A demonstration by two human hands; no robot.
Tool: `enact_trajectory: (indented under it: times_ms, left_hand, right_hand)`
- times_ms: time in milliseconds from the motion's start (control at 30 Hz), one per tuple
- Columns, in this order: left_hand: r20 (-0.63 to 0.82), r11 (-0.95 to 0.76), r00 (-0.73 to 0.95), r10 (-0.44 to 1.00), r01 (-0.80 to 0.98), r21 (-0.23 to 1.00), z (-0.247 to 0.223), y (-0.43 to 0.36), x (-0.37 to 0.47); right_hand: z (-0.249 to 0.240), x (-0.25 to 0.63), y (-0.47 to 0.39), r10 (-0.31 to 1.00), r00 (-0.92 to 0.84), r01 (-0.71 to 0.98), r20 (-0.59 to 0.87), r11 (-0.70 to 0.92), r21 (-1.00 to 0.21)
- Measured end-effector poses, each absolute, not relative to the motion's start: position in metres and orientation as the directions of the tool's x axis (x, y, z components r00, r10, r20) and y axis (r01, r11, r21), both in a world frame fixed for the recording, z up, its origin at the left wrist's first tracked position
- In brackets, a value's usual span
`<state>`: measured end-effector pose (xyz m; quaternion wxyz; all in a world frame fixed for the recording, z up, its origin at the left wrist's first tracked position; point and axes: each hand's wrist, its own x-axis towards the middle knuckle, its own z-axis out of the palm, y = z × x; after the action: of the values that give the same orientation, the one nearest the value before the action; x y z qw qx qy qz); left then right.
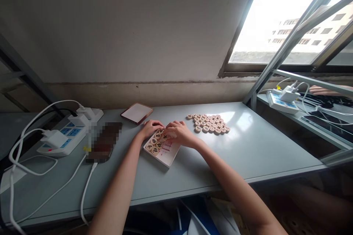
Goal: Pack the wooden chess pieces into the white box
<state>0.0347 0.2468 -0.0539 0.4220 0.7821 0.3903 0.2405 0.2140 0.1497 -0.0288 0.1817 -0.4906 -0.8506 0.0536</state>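
Observation:
A shallow box tray (170, 158) with a white rim sits on the desk, its bottom printed with a reddish picture. Round wooden Chinese chess pieces (153, 141) with dark characters lie in rows along its left side. My left hand (150, 128) is closed around the tray's far left edge. Over the tray's far right part, my right hand (178, 132) has its fingers bent down onto a Chinese chess piece (165, 137), and partly hides it. More Chinese chess pieces (211, 123) are grouped flat on the desk to the right.
Behind my left hand lies the box lid (137, 112). On the left are a partly pixelated dark device (103, 143) with a white cable and a power strip (68, 132) with chargers. A metal post (275, 55) rises at right, beside another power strip (284, 102) and someone's hand (322, 90).

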Motion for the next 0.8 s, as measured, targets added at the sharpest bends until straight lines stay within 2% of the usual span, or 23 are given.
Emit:
enact_trajectory:
  times_ms: [67, 167, 300, 433, 500, 567, 700, 800]
  left_hand:
    - [0.022, -0.316, 0.581, 0.814, 0.410, 0.855, -0.053, 0.246, 0.035]
    - [-0.004, -0.288, 0.578, 0.816, 0.413, 0.864, -0.054, 0.246, 0.035]
    - [-0.025, -0.261, 0.566, 0.824, 0.418, 0.870, -0.055, 0.245, 0.035]
    - [-0.028, -0.262, 0.570, 0.821, 0.421, 0.869, -0.054, 0.245, 0.035]
    - [-0.032, -0.262, 0.573, 0.819, 0.424, 0.867, -0.054, 0.245, 0.035]
    - [-0.031, -0.264, 0.570, 0.821, 0.428, 0.864, -0.053, 0.244, 0.035]
    - [-0.011, -0.289, 0.570, 0.822, 0.432, 0.854, -0.052, 0.244, 0.035]
    - [0.017, -0.324, 0.581, 0.814, 0.429, 0.843, -0.052, 0.244, 0.035]
  right_hand:
    - [-0.028, 0.223, 0.153, 0.874, -0.369, 0.851, 0.316, 0.454, -0.262]
    - [-0.028, 0.247, 0.158, 0.910, -0.181, 0.943, 0.373, 0.269, -0.198]
    - [-0.035, 0.281, 0.163, 0.939, 0.013, 0.999, 0.344, 0.005, -0.051]
    - [-0.039, 0.297, 0.165, 0.938, 0.061, 0.998, 0.341, -0.068, 0.010]
    - [-0.037, 0.295, 0.165, 0.937, 0.030, 0.999, 0.349, -0.022, -0.026]
    - [-0.033, 0.286, 0.163, 0.937, -0.048, 0.991, 0.345, 0.088, -0.102]
    - [-0.023, 0.246, 0.154, 0.892, -0.354, 0.846, 0.280, 0.433, -0.310]
    - [-0.022, 0.214, 0.144, 0.812, -0.548, 0.732, 0.202, 0.582, -0.355]
